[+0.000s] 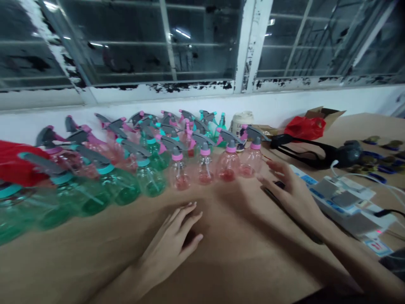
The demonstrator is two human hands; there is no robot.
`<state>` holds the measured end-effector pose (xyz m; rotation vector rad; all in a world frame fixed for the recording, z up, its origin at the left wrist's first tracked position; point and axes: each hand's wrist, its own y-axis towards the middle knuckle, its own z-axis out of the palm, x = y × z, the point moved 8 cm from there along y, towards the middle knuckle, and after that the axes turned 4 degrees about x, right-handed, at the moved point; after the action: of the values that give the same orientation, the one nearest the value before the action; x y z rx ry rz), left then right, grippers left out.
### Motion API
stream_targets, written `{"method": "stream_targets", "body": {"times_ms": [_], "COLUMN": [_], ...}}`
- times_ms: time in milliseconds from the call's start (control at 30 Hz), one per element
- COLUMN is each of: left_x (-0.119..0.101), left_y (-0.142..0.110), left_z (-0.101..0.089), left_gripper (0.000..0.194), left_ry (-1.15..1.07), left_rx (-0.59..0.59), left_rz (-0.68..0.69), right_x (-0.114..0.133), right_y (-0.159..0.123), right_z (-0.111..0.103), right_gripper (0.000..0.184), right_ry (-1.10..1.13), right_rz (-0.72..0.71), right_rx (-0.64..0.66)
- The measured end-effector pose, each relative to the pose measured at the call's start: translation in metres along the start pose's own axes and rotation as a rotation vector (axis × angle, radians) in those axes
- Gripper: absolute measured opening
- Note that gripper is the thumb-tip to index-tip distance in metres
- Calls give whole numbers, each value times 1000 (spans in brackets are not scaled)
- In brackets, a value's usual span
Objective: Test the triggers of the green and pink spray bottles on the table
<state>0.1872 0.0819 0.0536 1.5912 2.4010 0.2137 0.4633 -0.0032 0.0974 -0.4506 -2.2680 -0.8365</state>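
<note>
My left hand (174, 236) rests over the tabletop with its fingers apart and nothing in it. To the right, my right hand (286, 185) reaches forward, fingers spread, beside the rightmost pink spray bottle (252, 158); whether a fingertip touches it I cannot tell. Under that hand lies a dark flat object (278, 198), partly hidden. Several more spray bottles stand in rows, pink ones such as this pink spray bottle (228, 164) and green ones such as this green spray bottle (151, 179), each with some coloured liquid low inside and a grey trigger head.
A red plastic bag (22, 164) lies at the left among the bottles. Along the back are a white tub (243, 120), another red bag (305, 128) and a cardboard box (329, 116). Black straps (303, 147) and a power strip (344, 202) with plugs and cables occupy the right.
</note>
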Motion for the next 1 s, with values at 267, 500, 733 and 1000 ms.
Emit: {"method": "stream_targets", "body": {"times_ms": [267, 500, 733, 1000], "left_x": [27, 56, 115, 245], "left_y": [-75, -159, -243, -340], "left_z": [-38, -82, -116, -170], "left_gripper": [37, 38, 30, 40], "left_ry": [9, -57, -133, -59], "left_rx": [-1, -79, -193, -740], "left_rz": [-143, -322, -626, -960], "right_x": [98, 184, 247, 302], "right_y": [-43, -80, -101, -117], "right_z": [87, 178, 242, 302], "right_gripper": [26, 7, 9, 18], "right_ry": [-37, 151, 240, 239], "right_rz": [-131, -535, -823, -1315], "right_rx": [421, 630, 703, 572]}}
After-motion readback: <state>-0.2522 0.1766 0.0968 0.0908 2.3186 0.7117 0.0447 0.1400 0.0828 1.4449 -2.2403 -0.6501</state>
